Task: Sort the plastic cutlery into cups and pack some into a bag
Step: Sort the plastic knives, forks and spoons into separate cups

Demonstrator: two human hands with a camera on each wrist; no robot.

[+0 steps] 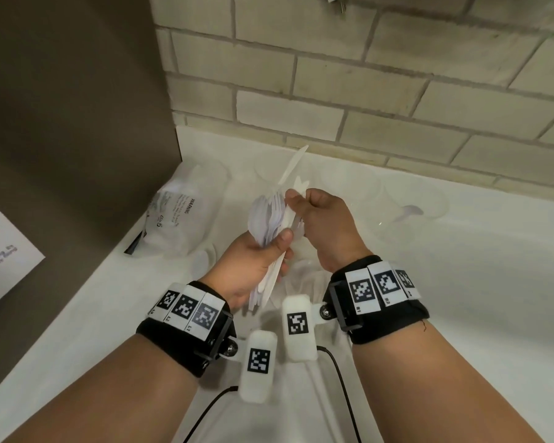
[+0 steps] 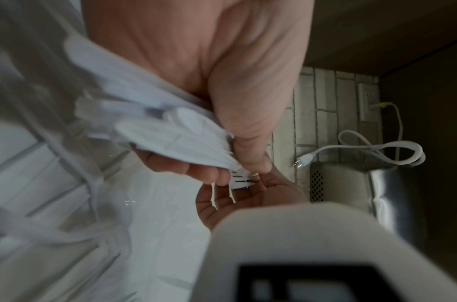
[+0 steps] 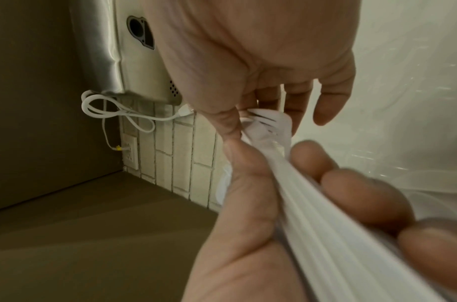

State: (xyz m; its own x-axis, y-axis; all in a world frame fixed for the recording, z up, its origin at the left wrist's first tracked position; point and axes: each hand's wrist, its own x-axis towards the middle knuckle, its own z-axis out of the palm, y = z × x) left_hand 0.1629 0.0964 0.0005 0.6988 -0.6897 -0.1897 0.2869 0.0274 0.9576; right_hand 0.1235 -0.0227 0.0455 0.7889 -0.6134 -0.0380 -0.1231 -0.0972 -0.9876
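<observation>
The left hand [image 1: 253,260] is wrapped around a thick bundle of cutlery [image 1: 271,219], smooth white plastic, fork tines and spoon bowls fanned upward, too many to count. The right hand [image 1: 325,225] pinches one piece at the bundle's top. Left of the bundle, a crinkled clear bag [image 1: 179,209] lies on the white surface [image 1: 461,282]. Beyond it stand clear cups [image 1: 413,203], their number unclear; one on the right holds a spoon.

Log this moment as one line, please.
left hand: grips cutlery bundle | right hand: pinches pieces at bundle top | plastic bag: lying left on counter | sorting: in progress
</observation>
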